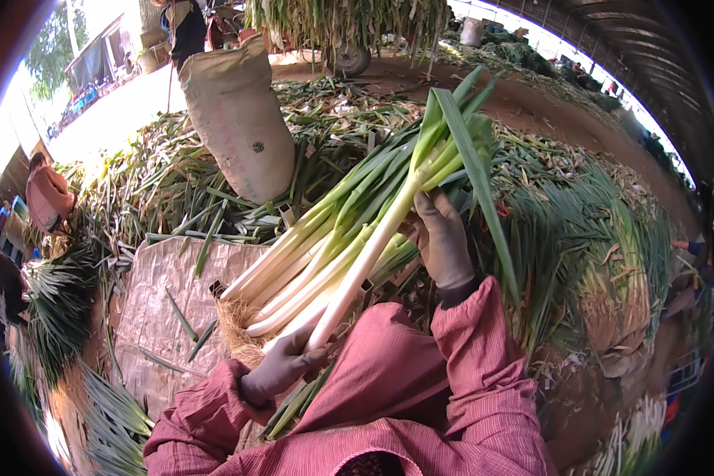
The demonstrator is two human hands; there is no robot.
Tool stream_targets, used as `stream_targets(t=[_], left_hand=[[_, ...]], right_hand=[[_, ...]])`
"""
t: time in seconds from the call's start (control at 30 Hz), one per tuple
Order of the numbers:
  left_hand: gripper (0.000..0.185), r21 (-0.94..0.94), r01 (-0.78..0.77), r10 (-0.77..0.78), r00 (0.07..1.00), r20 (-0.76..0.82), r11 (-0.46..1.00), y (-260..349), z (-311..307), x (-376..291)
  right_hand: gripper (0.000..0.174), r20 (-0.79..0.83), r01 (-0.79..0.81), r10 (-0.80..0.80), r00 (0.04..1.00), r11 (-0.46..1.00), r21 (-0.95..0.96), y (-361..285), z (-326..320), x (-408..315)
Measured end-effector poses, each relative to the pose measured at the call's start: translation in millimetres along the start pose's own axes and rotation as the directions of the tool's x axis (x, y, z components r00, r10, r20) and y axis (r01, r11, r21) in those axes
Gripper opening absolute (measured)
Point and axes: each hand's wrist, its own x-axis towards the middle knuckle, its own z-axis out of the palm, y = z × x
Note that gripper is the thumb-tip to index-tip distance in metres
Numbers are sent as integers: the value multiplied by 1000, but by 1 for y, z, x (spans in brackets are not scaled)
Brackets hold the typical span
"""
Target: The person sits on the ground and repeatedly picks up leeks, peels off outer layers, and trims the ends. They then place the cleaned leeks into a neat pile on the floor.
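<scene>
A long Welsh onion (363, 262), with a thick white stem, slants up and away over my lap. My left hand (285, 364), in a grey glove, grips its lower end, so the tip is hidden. Where the stem turns into green leaves, my gloved right hand (443, 238) holds it from the right. One of its broad leaves (461, 143) is bent over and hangs down past my right wrist. Beneath lies a row of more Welsh onions (297, 268), their whiskery roots (238, 327) towards me and their leaves pointing away.
A pale woven sheet (154, 297) bears loose leaf pieces on my left. Beyond stands a tall woven sack (238, 119) among heaped leaf trimmings (149, 172). Onion bundles (607, 279) are piled at right. A person (47, 193) is at far left; a loaded cart's wheel (350, 59) shows behind.
</scene>
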Motion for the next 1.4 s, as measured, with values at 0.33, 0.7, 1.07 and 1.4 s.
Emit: stream_targets(t=[0.33,0.7,1.07,1.4], left_hand=[[75,-169,-301,343,871,351,939,41,150,97],[31,-574,-136,327,913,244,808,22,243,163],[45,-491,-233,389,889,242,839,10,237,161],[61,-551,-296,513,807,292,780,31,205,177]], right_hand=[[46,16,37,-34,999,910,-412,-158,-26,-11],[34,-273,39,-116,955,961,-274,-126,-60,-183],[22,-414,409,-279,866,872,269,-119,-128,-272],[35,-880,-883,-94,466,2,-469,-40,-235,-657]])
